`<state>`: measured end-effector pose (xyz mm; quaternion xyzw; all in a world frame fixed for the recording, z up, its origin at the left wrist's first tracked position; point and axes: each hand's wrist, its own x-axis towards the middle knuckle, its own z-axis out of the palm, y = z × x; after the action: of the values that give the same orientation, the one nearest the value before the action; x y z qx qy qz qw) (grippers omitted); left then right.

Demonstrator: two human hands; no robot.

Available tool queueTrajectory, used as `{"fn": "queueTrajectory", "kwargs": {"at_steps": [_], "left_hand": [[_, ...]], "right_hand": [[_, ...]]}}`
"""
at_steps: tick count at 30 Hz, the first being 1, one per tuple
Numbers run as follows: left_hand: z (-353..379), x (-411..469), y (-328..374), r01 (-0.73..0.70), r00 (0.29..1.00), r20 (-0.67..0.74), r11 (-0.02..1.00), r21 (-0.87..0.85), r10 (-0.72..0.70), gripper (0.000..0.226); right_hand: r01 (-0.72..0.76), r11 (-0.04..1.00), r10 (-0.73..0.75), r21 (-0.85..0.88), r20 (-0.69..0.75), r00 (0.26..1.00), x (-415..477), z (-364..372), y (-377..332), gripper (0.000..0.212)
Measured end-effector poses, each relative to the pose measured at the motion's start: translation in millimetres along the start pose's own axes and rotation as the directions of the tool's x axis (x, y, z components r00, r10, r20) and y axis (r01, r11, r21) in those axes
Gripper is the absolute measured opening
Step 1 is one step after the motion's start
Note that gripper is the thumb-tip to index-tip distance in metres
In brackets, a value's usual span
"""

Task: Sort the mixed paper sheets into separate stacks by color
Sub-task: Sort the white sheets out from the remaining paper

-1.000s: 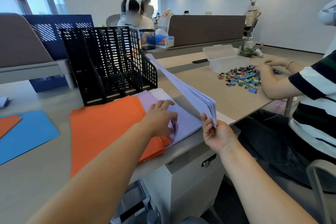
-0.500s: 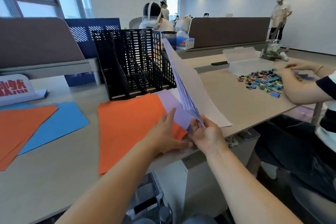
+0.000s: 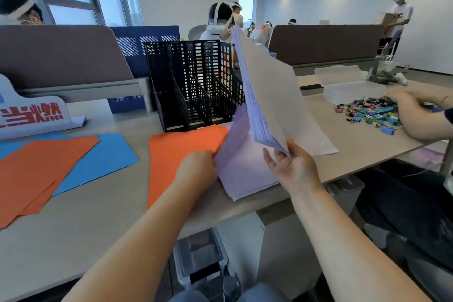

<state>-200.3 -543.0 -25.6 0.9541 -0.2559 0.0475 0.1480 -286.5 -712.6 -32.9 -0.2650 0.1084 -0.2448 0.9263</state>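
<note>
one lilac sheet (image 3: pixel 235 144) pinched by left hand (image 3: pixel 197 169), one sheaf (image 3: pixel 272 95) gripped by right hand (image 3: pixel 297 170).

Not much gear on this person, tbh. The left forearm (image 3: pixel 137 235) and right forearm (image 3: pixel 343 235) are both bare from the wrist all the way to the bottom edge of the shot. The left grip (image 3: pixel 196 169) and right grip (image 3: pixel 294 169) are bare too. At the very bottom there's a strip of blue-grey trouser fabric (image 3: pixel 259 293). It could be denim, but it's too blurry to say.
</note>
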Motion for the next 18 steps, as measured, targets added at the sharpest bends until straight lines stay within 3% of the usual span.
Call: {"fn": "queueTrajectory", "kwargs": {"at_steps": [3, 7, 11, 18], "left_hand": [[-20.5, 2.8, -23.5, 0.124, 0.978, -0.117, 0.936, -0.331, -0.171, 0.035], [-31.6, -7.3, -37.2, 0.154, 0.910, -0.239, 0.813, -0.561, -0.337, 0.020], [-33.3, -13.4, -39.2, 0.133, 0.867, -0.340, 0.826, -0.548, -0.365, 0.017], [-34.9, -27.7, -46.7, 0.080, 0.793, -0.508, 0.884, -0.461, -0.337, 0.026]], "right_hand": [[0.021, 0.995, -0.031, -0.096, -0.109, 0.994, -4.6, -20.0, -7.2, 0.016], [-0.069, 0.930, 0.001, -0.361, -0.185, 0.983, -11.4, -33.9, -14.2, 0.014], [-0.235, 0.780, 0.069, -0.580, -0.294, 0.953, -13.3, -35.1, -5.5, 0.020], [-0.239, 0.734, 0.075, -0.635, -0.274, 0.959, -11.5, -22.5, 2.8, 0.022]]}}
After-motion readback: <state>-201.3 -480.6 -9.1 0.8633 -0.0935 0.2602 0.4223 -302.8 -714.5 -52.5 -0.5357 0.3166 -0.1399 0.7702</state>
